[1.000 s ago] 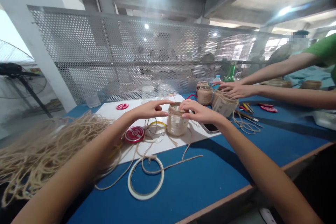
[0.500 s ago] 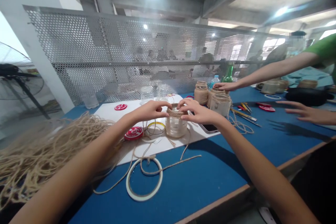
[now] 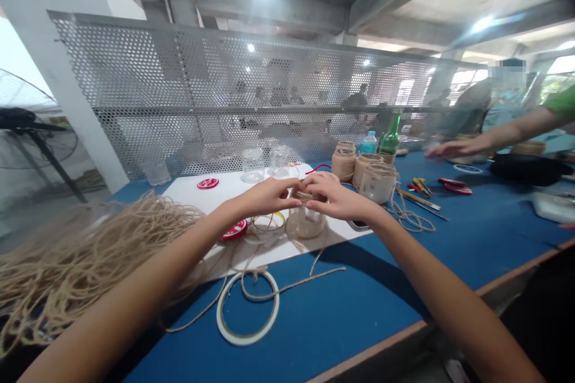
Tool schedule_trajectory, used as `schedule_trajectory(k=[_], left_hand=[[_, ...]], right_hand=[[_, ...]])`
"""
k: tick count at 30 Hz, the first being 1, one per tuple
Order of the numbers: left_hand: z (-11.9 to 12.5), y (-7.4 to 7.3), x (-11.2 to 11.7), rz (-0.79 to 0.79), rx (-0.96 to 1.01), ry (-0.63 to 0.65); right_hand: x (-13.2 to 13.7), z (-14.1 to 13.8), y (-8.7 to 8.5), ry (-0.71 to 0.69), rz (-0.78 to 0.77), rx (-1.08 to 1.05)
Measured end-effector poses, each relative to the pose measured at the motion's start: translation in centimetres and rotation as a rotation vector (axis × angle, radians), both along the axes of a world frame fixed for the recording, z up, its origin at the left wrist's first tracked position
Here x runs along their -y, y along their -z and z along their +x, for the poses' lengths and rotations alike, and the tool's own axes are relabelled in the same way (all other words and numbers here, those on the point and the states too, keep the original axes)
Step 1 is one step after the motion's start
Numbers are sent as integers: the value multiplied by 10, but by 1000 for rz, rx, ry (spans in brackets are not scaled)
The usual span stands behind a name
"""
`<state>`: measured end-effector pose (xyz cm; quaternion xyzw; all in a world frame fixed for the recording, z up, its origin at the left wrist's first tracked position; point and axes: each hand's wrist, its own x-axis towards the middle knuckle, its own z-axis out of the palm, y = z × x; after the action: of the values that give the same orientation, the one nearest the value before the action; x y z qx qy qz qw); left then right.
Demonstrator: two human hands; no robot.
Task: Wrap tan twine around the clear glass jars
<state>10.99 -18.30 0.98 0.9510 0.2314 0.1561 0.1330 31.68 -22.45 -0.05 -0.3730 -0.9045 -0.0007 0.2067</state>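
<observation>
A glass jar partly wound with twine (image 3: 308, 221) stands on the white sheet (image 3: 193, 191) on the blue table. My left hand (image 3: 268, 196) and my right hand (image 3: 335, 194) both close on the jar's twine-wrapped neck, fingertips meeting over its top. A loose strand of twine (image 3: 287, 284) trails from the jar toward the table's front. A red lid (image 3: 236, 229) and a yellow-rimmed ring (image 3: 269, 222) lie just left of the jar, partly behind my left wrist.
A big heap of twine (image 3: 67, 251) fills the left. A white tape ring (image 3: 248, 314) lies in front. Twine-wrapped jars (image 3: 362, 170), a green bottle (image 3: 390, 134), clear jars (image 3: 252, 164), tools (image 3: 422, 188) and red lids (image 3: 453, 185) stand behind and right. Another person's hand (image 3: 453, 148) reaches in at the right.
My hands have closed in over the jar's top from its sides. The other person's hands have pulled back from the wrapped jars to the right.
</observation>
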Motion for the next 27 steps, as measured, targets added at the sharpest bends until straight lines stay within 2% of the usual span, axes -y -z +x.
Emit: schedule_trajectory(k=[5, 10, 13, 18, 22, 27], left_hand=[[-5, 0, -6, -22, -19, 69], [-13, 2, -17, -75, -52, 23], [-18, -1, -21, -100, -38, 30], [-22, -9, -19, -15, -34, -34], [-23, -7, -22, 44, -96, -71], [-24, -5, -26, 99, -82, -89]], right_hand=[[-7, 10, 2, -83, -23, -25], [-9, 16, 1, -95, -46, -48], [-9, 16, 0, -101, -54, -39], [-11, 16, 0, -141, -67, -36], [-10, 19, -2, -182, -80, -53], [-8, 24, -4, -138, -109, -41]])
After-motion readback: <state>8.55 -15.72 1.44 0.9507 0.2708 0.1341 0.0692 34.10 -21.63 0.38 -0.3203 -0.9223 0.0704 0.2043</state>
